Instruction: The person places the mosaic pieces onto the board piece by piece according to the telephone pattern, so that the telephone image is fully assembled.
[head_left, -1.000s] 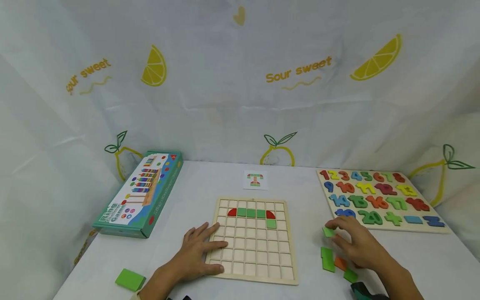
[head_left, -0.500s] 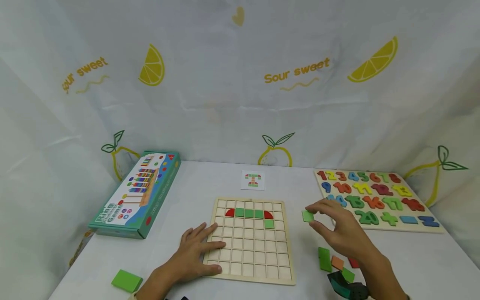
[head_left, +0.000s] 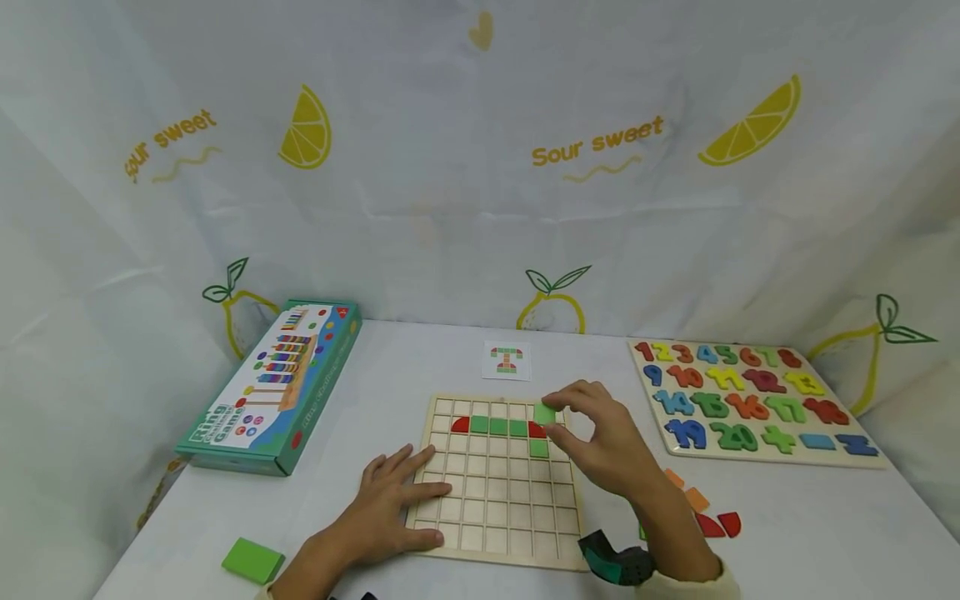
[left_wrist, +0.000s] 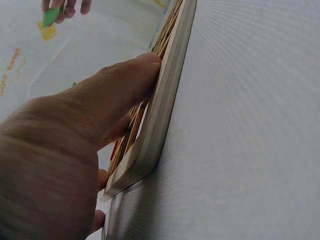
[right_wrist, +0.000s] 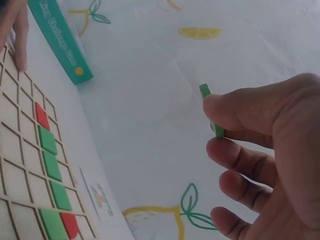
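Observation:
A pale wooden grid board [head_left: 495,467] lies on the white table. Near its far edge sits a row of green square tiles [head_left: 497,427] with a red quarter-round tile [head_left: 461,425] at the left end and another at the right; one more green tile [head_left: 538,448] lies below the right end. My right hand [head_left: 600,433] pinches a green square tile [right_wrist: 212,111] between thumb and fingertips, held above the board's far right part. My left hand [head_left: 382,508] rests with spread, straight fingers on the board's left edge; in the left wrist view its thumb touches the frame.
A small pattern card [head_left: 506,360] lies behind the board. Orange tiles [head_left: 696,500] and red quarter-round tiles [head_left: 729,523] lie right, partly behind my forearm. A green block [head_left: 253,561] is front left, a game box [head_left: 273,387] back left, a number puzzle [head_left: 750,400] back right.
My right hand has lifted the green tile from the loose pieces on the right and carried it left over the board. The left hand stays in place.

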